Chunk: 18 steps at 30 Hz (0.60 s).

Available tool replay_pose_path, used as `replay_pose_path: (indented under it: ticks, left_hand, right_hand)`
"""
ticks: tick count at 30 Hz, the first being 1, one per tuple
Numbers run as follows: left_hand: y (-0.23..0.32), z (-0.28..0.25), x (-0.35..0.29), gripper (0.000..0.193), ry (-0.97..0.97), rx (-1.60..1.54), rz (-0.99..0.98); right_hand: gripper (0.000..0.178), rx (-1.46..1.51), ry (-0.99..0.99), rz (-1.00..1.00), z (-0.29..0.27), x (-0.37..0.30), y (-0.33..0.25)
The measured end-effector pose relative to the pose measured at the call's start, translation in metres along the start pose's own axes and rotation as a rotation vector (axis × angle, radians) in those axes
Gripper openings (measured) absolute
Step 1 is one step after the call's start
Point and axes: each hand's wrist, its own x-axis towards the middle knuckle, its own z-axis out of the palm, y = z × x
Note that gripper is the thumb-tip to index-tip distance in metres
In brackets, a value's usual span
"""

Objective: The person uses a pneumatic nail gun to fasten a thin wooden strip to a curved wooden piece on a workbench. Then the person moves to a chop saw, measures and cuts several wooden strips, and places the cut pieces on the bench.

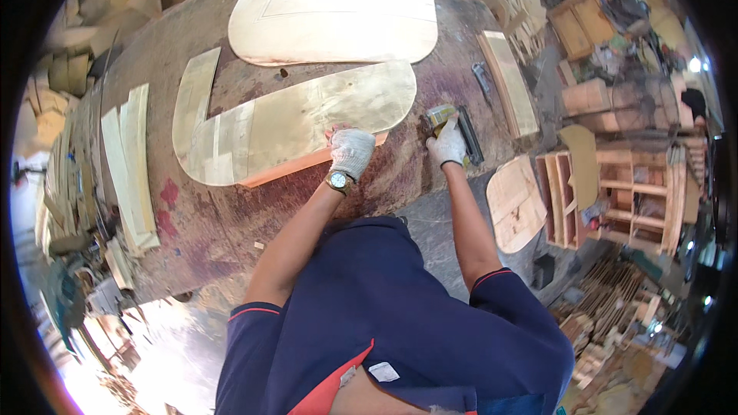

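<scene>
My left hand, in a white knit glove with a wristwatch below it, is closed at the near edge of a curved wooden panel. Under that edge runs a reddish wooden strip; the fingertips are partly hidden. My right hand, also gloved, is wrapped round what looks like a nail gun, with a long black part and a yellow-green labelled body. It is held over the bench, to the right of the panel and apart from it.
A larger rounded wooden panel lies farther back on the worn workbench. Long wooden strips lie at left, a thick plank at right, near a small metal tool. A rounded board and wooden frames stand off the right side.
</scene>
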Motion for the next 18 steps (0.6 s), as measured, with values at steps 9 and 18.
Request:
replay_pose_path:
  ticks: [9, 18]
  left_hand:
    - [0.028, -0.035, -0.012, 0.061, -0.021, -0.370, -0.319]
    - [0.026, -0.038, 0.000, 0.046, 0.057, -0.157, -0.265]
  right_hand:
    - [0.040, 0.469, 0.018, -0.200, -0.098, -0.005, 0.007]
    - [0.041, 0.616, -0.560, -0.313, -0.213, -0.057, -0.081]
